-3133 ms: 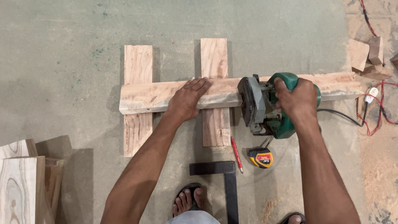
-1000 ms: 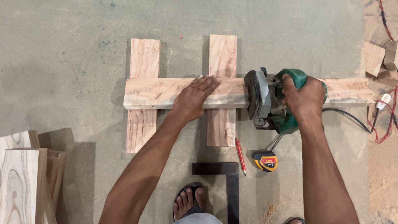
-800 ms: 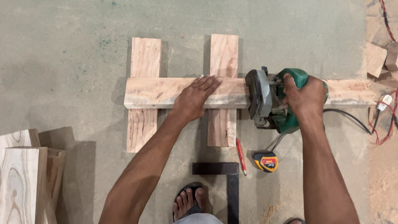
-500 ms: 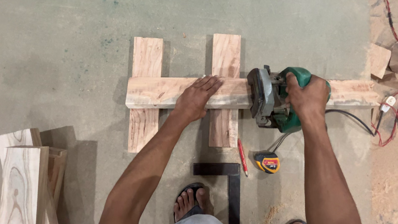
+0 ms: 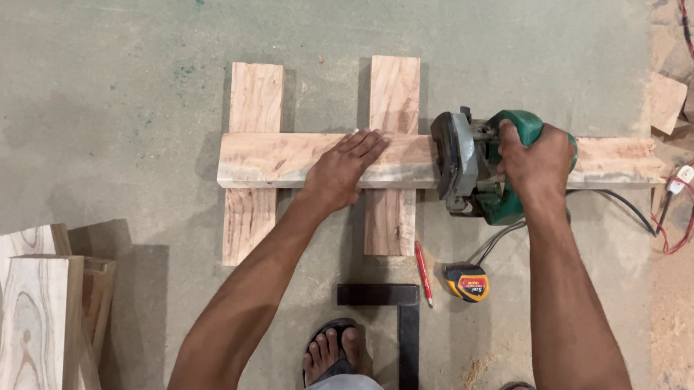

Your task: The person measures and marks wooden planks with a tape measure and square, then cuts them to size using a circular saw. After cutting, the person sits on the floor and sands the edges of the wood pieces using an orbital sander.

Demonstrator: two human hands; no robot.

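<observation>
From the head view, the right hand (image 5: 536, 161) has its fingers wrapped tight round a green handheld circular saw (image 5: 479, 163), which sits on a long pale wooden plank (image 5: 281, 159). That plank lies across two short wooden boards (image 5: 244, 209) on the grey tabletop (image 5: 99, 59). The left hand (image 5: 343, 172) lies flat, fingers spread, pressing the plank just left of the blade. Judged from this, a kickback could reach those fingers; the black cord (image 5: 620, 202) could snag.

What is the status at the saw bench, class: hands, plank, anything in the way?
Left hand flat on plank. Right hand gripping green saw on the plank. Plank lies across two short boards. Saw cord trails right, behind the saw.
</observation>
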